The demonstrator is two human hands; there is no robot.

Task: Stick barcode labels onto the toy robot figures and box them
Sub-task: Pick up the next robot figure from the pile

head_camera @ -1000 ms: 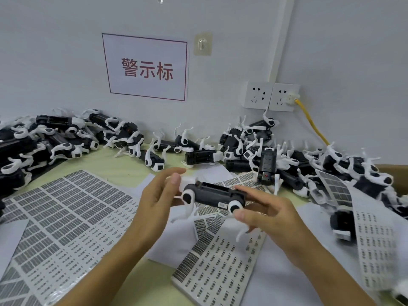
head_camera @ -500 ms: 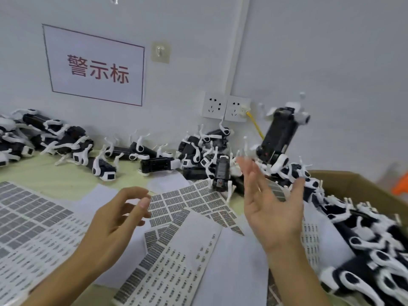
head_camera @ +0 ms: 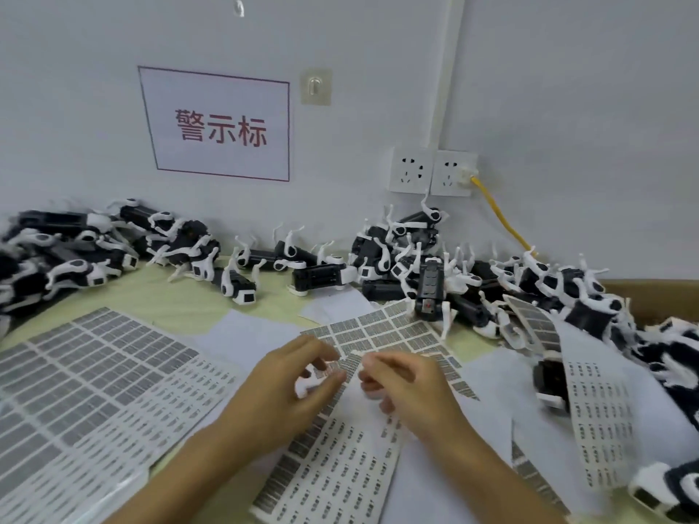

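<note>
My left hand (head_camera: 291, 387) and right hand (head_camera: 404, 391) hover close together over a barcode label sheet (head_camera: 393, 330) at the table's middle. The left thumb and forefinger pinch what looks like a small barcode label (head_camera: 327, 366), though it is blurred. The right hand's fingers are curled with their tips at the sheet; whether they hold anything is unclear. Neither hand holds a toy robot. Black-and-white toy robot figures (head_camera: 429, 293) lie heaped along the wall. More figures (head_camera: 677, 353) fill a cardboard box (head_camera: 650, 293) at the right.
Large label sheets (head_camera: 94, 372) cover the left of the table, another sheet (head_camera: 340, 470) lies under my wrists, and a curled strip (head_camera: 601, 410) hangs at the right. Wall sockets (head_camera: 431, 172) with a yellow cable (head_camera: 495, 213) sit behind the robot pile.
The robot both hands held a second ago was tossed right towards the box. Both hands then came down empty to the middle label sheet, and the view swung back left.
</note>
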